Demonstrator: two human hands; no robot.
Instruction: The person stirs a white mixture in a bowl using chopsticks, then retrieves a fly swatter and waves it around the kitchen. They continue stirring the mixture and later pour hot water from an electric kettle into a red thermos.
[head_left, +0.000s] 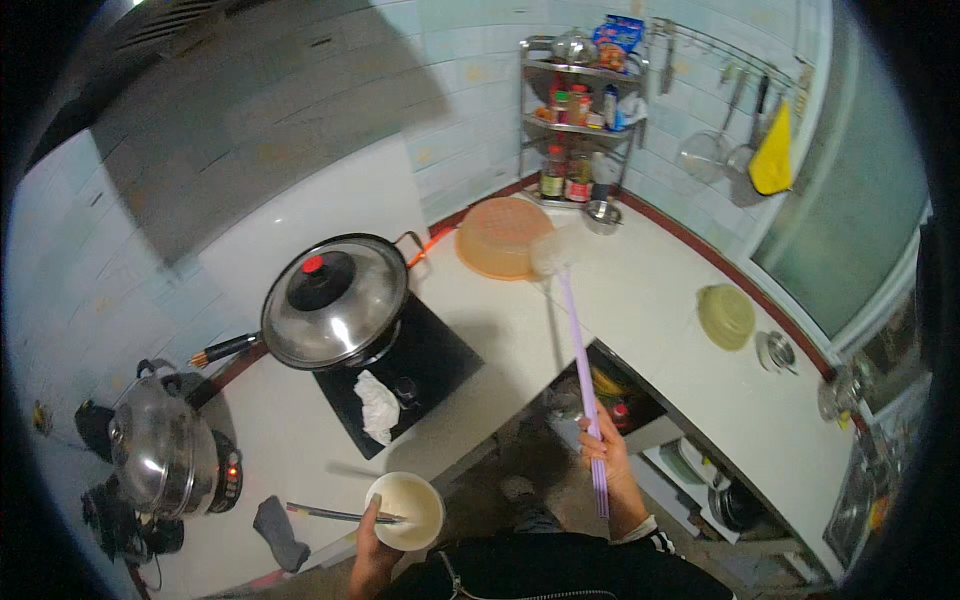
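Observation:
My left hand (373, 551) holds a white bowl (406, 511) by its rim, thumb on the near side. A pair of chopsticks (330, 514) lies across the rim under the thumb, tips inside. Whether the pale inside is food or just the bowl is hard to tell. In my right hand (609, 450), fingers wrapped round the handle, is a long lilac stick-handled tool that looks like a fly swatter (577, 337). Its pale, see-through head is blurred, just right of an upturned orange plastic basin (499, 238) on the white countertop (660, 262).
A lidded wok (337, 300) stands on a black cooktop (442, 360) beside crumpled white tissue (376, 407). Left are a steamer pot (161, 450) and a grey cloth (280, 534). A corner rack (581, 127) holds bottles. A green bowl (726, 316) sits right, above open shelves (679, 480).

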